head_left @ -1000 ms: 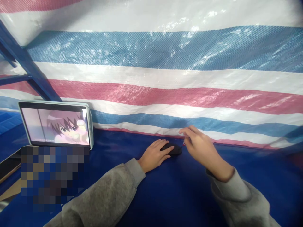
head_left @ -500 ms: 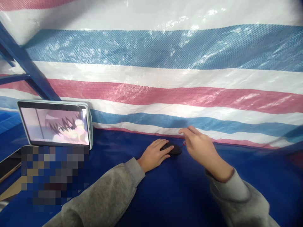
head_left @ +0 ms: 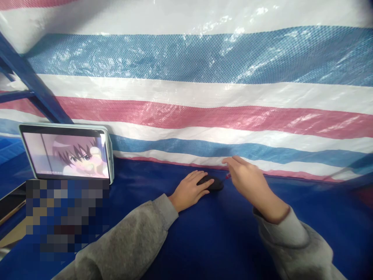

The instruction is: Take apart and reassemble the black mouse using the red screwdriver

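Note:
On the dark blue surface lies a black computer mouse (head_left: 215,184), its left part covered by fingers. My left hand (head_left: 190,190) grips it from the left, thumb on the near side. To the right, my right hand (head_left: 244,177) is closed, its index finger bent over the top. Out of its fingers comes a thin tool with a red part, apparently a small screwdriver (head_left: 228,176). The thin end points down-left at the mouse's right end; whether it touches is too small to tell. The handle is hidden inside the hand.
A tablet (head_left: 67,155) in a pale case stands at left, playing a cartoon. Beside it lie a phone (head_left: 13,204) and a pixelated patch. A striped plastic sheet (head_left: 186,112) hangs behind, with a blue metal frame (head_left: 35,81) at the left.
My right hand has turned slightly, and more of the red part of the tool shows. The left hand and mouse stay in place. The view has shifted a little.

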Available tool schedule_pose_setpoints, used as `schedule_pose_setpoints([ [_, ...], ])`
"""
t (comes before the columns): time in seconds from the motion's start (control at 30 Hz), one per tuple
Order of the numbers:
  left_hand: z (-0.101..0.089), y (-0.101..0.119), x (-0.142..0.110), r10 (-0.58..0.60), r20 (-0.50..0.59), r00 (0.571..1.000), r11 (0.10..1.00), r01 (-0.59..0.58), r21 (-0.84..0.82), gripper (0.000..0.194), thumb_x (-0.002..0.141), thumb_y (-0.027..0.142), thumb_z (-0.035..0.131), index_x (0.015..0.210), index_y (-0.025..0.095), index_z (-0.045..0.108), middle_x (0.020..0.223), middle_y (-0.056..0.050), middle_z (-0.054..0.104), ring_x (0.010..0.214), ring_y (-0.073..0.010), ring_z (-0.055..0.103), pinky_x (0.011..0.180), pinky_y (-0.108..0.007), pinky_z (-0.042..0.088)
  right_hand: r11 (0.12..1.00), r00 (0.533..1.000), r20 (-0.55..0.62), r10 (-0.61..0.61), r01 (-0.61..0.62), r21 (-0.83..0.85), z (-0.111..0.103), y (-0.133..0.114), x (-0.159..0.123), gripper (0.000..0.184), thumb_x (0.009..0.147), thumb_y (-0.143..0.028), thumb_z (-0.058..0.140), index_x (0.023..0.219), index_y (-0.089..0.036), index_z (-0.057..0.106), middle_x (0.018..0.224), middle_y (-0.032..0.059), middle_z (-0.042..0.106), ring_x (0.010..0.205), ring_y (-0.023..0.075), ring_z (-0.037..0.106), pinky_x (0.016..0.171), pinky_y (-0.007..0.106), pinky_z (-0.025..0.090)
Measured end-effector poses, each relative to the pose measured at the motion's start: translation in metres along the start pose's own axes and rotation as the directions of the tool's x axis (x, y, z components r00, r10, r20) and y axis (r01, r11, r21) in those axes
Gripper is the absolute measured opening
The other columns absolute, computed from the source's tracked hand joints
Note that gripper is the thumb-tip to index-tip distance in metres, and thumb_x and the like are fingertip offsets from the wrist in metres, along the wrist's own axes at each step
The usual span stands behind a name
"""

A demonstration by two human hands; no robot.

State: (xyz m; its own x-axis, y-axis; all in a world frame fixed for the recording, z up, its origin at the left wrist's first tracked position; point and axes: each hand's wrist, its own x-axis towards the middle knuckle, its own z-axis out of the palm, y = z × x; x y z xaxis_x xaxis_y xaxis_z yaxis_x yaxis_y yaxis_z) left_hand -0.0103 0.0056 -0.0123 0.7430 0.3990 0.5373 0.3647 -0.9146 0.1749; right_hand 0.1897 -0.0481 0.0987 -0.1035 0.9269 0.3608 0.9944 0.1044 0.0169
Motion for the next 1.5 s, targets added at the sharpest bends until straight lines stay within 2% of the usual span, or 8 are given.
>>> schedule_pose_setpoints([
  [0.2,0.0011,-0.0008,-0.0002,0.000,-0.007,1.000,1.000,0.000,-0.003,0.037,0.101,0.037,0.047,0.135,0.026,0.054,0.138,-0.010,0.054,0.131,-0.0234,0.049,0.112,-0.047,0.041,1.000,0.999,0.028,-0.018,0.018,-0.020,-0.0006,-0.0006,0.0001,0.035,0.090,-0.011,0.040,0.111,-0.021,0.065,0.092,0.0049,0.067,0.062,0.0146,0.058,0.053,0.029,0.030],
  [0.53,0.0006,-0.0002,-0.0002,0.008,-0.009,1.000,1.000,-0.008,0.006,0.037,0.100,0.036,0.048,0.134,0.024,0.055,0.137,-0.011,0.054,0.131,-0.0245,0.050,0.112,-0.048,0.041,0.998,0.998,0.046,-0.039,0.037,0.046,-0.0031,-0.0045,0.0000,0.038,0.087,-0.011,0.040,0.116,-0.018,0.064,0.100,0.0061,0.065,0.069,0.0160,0.059,0.058,0.029,0.035],
  [0.73,0.0021,-0.0007,-0.0005,0.007,-0.005,1.000,1.000,-0.007,-0.002,0.036,0.100,0.036,0.048,0.134,0.025,0.054,0.138,-0.010,0.054,0.132,-0.0240,0.049,0.112,-0.048,0.040,0.981,0.995,-0.020,-0.100,0.102,0.164,-0.0020,-0.0063,-0.0009,0.040,0.083,-0.008,0.040,0.115,-0.017,0.063,0.105,0.0081,0.063,0.078,0.0177,0.061,0.067,0.029,0.042],
  [0.87,0.0023,-0.0012,-0.0008,0.004,-0.002,1.000,1.000,-0.004,-0.005,0.036,0.100,0.036,0.049,0.134,0.025,0.055,0.138,-0.010,0.053,0.132,-0.0240,0.048,0.113,-0.048,0.040,0.961,0.994,0.004,-0.109,0.105,0.254,-0.0005,-0.0058,0.0000,0.037,0.084,-0.008,0.040,0.111,-0.018,0.064,0.099,0.0059,0.064,0.079,0.0172,0.062,0.071,0.029,0.044],
  [0.97,0.0019,-0.0012,-0.0005,0.004,0.001,1.000,1.000,-0.004,-0.011,0.036,0.100,0.036,0.048,0.134,0.025,0.054,0.139,-0.010,0.053,0.132,-0.0240,0.048,0.112,-0.048,0.040,0.974,0.997,0.004,-0.073,0.071,0.215,0.0006,-0.0043,0.0008,0.032,0.090,-0.013,0.039,0.109,-0.018,0.065,0.095,0.0057,0.066,0.075,0.0172,0.062,0.066,0.028,0.043],
  [1.2,0.0014,-0.0006,0.0000,-0.008,-0.005,1.000,1.000,0.008,-0.021,0.037,0.100,0.037,0.048,0.135,0.026,0.054,0.138,-0.010,0.054,0.131,-0.0233,0.049,0.113,-0.047,0.040,0.997,0.999,-0.007,0.048,-0.049,-0.063,0.0009,-0.0006,-0.0005,0.035,0.092,-0.013,0.039,0.114,-0.020,0.065,0.096,0.0070,0.067,0.064,0.0164,0.061,0.053,0.029,0.033],
  [1.5,0.0014,-0.0008,-0.0002,0.003,-0.006,1.000,1.000,-0.003,-0.012,0.037,0.101,0.037,0.047,0.135,0.026,0.053,0.139,-0.010,0.053,0.132,-0.0240,0.049,0.112,-0.048,0.041,1.000,0.999,0.044,-0.004,0.005,-0.012,-0.0019,-0.0034,0.0002,0.037,0.091,-0.013,0.038,0.117,-0.021,0.064,0.096,0.0052,0.066,0.064,0.0153,0.059,0.054,0.029,0.033],
])
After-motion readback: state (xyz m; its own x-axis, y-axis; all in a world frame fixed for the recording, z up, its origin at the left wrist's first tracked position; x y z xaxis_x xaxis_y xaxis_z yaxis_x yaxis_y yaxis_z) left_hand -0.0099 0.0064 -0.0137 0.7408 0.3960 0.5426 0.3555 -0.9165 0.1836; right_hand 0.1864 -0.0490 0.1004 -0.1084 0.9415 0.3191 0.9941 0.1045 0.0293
